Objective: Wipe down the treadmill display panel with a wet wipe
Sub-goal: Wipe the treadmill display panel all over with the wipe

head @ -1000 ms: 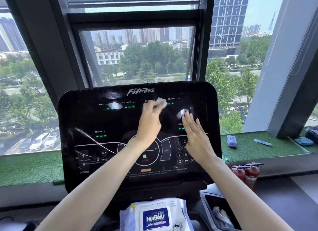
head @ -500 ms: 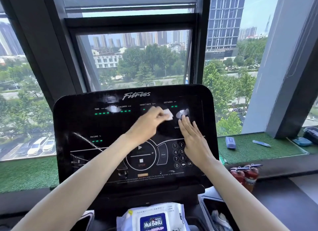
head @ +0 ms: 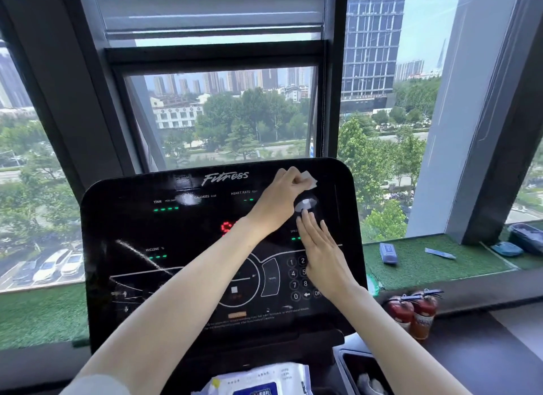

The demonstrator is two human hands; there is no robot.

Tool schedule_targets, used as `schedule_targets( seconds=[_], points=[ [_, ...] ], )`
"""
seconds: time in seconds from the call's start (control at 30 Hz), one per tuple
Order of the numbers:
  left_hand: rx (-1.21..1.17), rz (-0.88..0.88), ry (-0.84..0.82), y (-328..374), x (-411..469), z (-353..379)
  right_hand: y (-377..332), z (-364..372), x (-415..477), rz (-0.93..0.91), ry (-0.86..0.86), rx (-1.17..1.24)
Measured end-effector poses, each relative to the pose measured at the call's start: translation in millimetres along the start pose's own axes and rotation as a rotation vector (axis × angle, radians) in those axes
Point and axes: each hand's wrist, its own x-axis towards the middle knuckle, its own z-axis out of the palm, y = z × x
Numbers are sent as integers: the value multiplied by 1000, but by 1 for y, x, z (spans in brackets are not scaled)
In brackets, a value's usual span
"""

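Your L hand (head: 280, 197) pinches the wet wipe (head: 309, 179), which pokes out ahead of the grip, at display panel (head: 176, 227) top-right; R hand (head: 321, 255) flat, seemingly touching it.

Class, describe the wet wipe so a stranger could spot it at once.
Find the black treadmill display panel below the window. Near its upper right corner, the left hand holds a small white wet wipe. Unlike the blue-labelled pack below, it is plain.
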Motion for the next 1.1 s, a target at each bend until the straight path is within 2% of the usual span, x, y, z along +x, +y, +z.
schedule_targets(
  seconds=[0.07,0.17,0.2,0.23,0.3,0.33,0.37,0.4,0.47,0.5,0.57,0.63,0.67,0.73,0.83,0.9,1.0,1.03,1.1],
  points=[
    [-2,52,-74,4,-4,2,0,-1,1,4,19,11],
    [99,292,-252,2,-13,-2,-2,-1,-9,22,45,24],
    [109,303,-262,-5,-12,-5,-3,0,-18,27,43,31],
    [114,263,-218,-13,-7,-6,-4,1,-27,39,45,46],
    [75,63,-45,-15,-1,-5,-4,5,-44,67,54,71],
    [40,-43,4,-8,-4,-1,-5,8,-50,73,49,71],
    [22,-72,-2,1,-10,5,-5,10,-56,77,37,67],
    [4,-27,-55,9,-20,12,-6,11,-60,78,25,62],
    [17,204,-177,16,-39,24,-7,12,-65,80,4,54],
    [23,254,-204,11,-41,22,-6,12,-67,88,-5,48],
    [-42,101,-147,-3,-28,14,-5,12,-69,114,-13,38],
    [-70,-125,63,-6,-16,4,-5,13,-69,131,-11,31],
    [-50,-183,130,-4,-16,4,-6,13,-69,136,-12,30],
    [-47,-122,67,8,-26,9,-6,13,-68,141,-8,36],
    [19,200,-212,9,-43,11,-5,12,-64,156,18,63],
    [35,172,-172,-6,-30,6,-3,11,-61,175,27,61],
    [-38,-159,84,-8,-19,6,-1,13,-59,180,7,54],
    [-53,-176,79,-1,-23,10,-1,14,-59,176,-1,55],
    [-14,22,-97,15,-41,23,-1,15,-59,168,-4,52]
  ],
)
